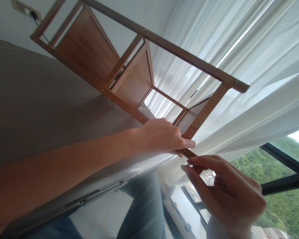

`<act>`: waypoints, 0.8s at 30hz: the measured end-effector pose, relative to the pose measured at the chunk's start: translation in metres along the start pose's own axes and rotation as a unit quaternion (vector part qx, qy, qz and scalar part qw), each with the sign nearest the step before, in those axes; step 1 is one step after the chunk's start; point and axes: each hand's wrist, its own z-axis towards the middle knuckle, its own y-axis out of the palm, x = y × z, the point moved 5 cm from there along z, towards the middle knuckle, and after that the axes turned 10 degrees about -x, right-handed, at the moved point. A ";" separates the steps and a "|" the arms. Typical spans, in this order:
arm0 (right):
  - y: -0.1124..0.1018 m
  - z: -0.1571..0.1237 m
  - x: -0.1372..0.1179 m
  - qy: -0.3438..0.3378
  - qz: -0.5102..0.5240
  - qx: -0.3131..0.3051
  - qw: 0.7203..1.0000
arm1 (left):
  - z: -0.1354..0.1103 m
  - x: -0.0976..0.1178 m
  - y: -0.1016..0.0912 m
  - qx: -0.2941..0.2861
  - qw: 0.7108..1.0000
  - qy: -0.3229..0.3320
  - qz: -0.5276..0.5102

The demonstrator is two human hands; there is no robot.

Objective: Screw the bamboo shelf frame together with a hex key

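A brown wooden shelf rack (119, 101) stands tilted across the view, with slatted side rails and flat shelf panels (133, 78). My left hand (163, 134) is closed around its lower rail near the corner where a crosspiece joins, with one finger stretched along the wood. Just beyond, at the rail's end, my right hand (226, 186) pinches a small thin metal piece (190, 164) between thumb and forefinger. That piece is close to the rail end; whether it touches a screw there is too small to tell.
A grey-brown covered surface (40, 99) lies under the rack. White curtains (239, 49) hang behind it, and a dark-framed window (284, 182) is at the right. A wall socket (27, 10) with a plugged cable is at upper left. My jeans-clad leg (144, 205) shows below.
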 end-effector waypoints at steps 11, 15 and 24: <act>0.000 0.004 -0.009 -0.003 -0.005 0.005 1.000 | 0.000 0.001 0.001 0.035 0.999 -0.009 0.002; 0.002 0.005 -0.007 -0.052 -0.030 0.021 0.998 | 0.000 0.001 0.001 0.011 1.000 -0.012 -0.002; 0.002 0.007 -0.009 -0.052 -0.060 0.033 0.996 | 0.000 0.001 0.000 0.033 0.999 -0.002 0.001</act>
